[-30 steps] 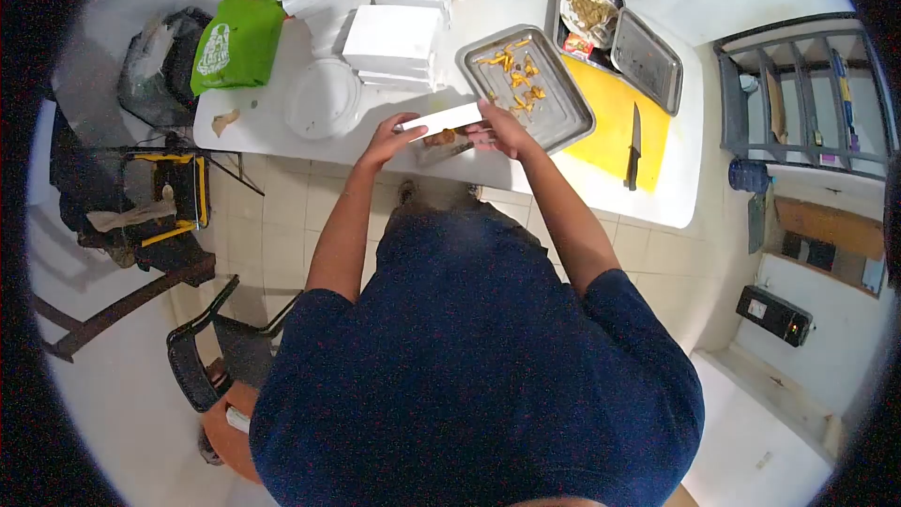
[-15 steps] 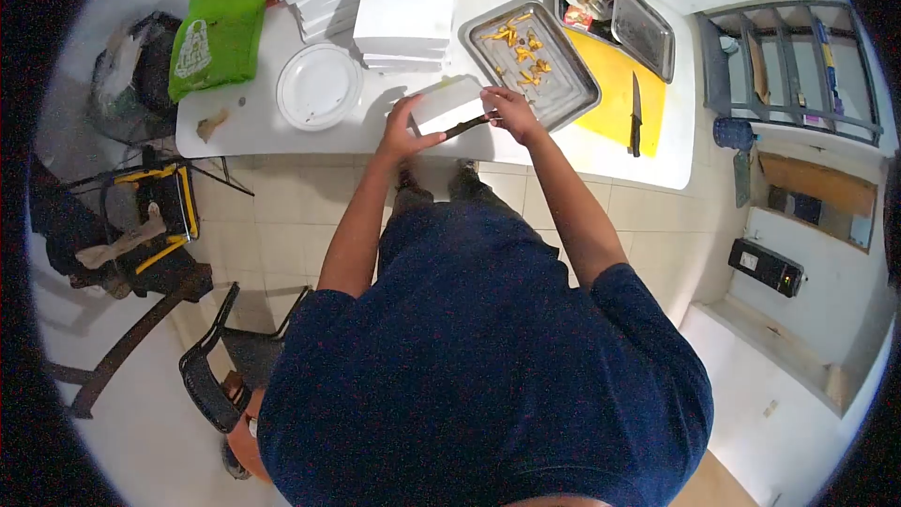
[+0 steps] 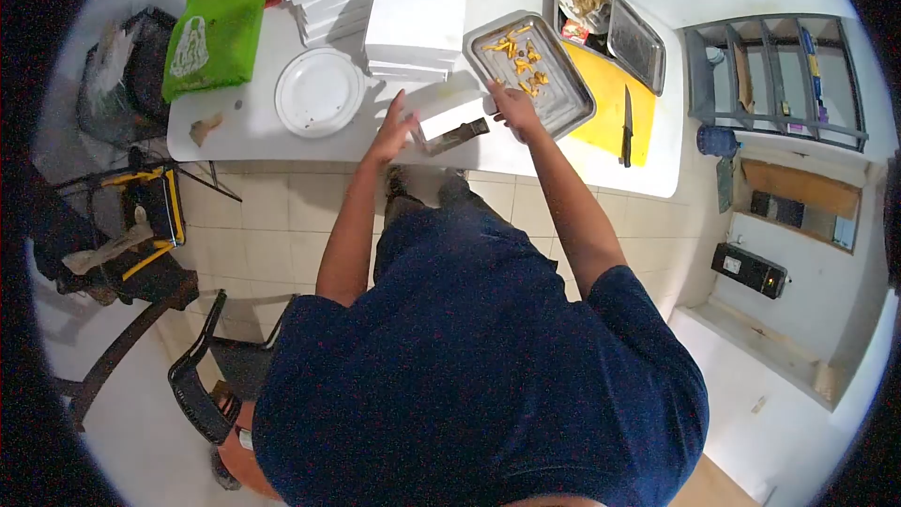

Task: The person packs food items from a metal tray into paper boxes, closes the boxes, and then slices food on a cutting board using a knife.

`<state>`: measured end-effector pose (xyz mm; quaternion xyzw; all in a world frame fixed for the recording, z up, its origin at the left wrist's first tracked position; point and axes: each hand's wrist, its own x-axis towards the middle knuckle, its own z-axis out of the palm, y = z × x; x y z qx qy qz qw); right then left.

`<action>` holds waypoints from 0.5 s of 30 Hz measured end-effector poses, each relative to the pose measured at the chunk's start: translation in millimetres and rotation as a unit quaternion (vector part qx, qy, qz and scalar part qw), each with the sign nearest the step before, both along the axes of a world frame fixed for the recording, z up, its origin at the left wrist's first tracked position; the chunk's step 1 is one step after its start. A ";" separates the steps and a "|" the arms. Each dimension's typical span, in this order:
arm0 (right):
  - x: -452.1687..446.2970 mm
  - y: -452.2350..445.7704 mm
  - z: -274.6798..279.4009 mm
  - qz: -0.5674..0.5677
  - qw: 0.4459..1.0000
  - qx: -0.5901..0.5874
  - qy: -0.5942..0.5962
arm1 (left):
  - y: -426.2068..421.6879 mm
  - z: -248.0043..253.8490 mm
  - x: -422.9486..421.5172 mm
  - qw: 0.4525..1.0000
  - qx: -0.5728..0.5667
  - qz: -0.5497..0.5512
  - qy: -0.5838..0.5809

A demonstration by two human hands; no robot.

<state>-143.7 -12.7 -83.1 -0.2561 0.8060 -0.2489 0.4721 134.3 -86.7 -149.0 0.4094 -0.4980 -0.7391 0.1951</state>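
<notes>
Box of white card [image 3: 449, 111] sits between my left hand [image 3: 387, 134] and my right hand [image 3: 515, 111], at the near edge of the surface [image 3: 249, 136]. My hands are apart, the left spread at one end, the right curved by the opposite corner; I cannot tell whether the right grips it. Beyond my left lies a plate [image 3: 319, 92]; just past my right, a metal tray [image 3: 563, 94] bears yellow-brown pieces [image 3: 522, 56].
</notes>
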 end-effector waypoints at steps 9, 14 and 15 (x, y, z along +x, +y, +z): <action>10.7 19.4 -24.3 0.019 0.999 -0.020 0.044 | 40.9 -19.7 -6.6 0.971 0.194 0.140 -0.002; 7.2 38.1 -60.0 0.109 0.984 -0.058 0.130 | 53.5 -49.5 -12.0 0.990 0.063 0.108 -0.058; 7.5 40.5 -69.3 0.108 0.983 -0.056 0.140 | 55.6 -50.2 -13.9 0.991 0.049 0.109 -0.057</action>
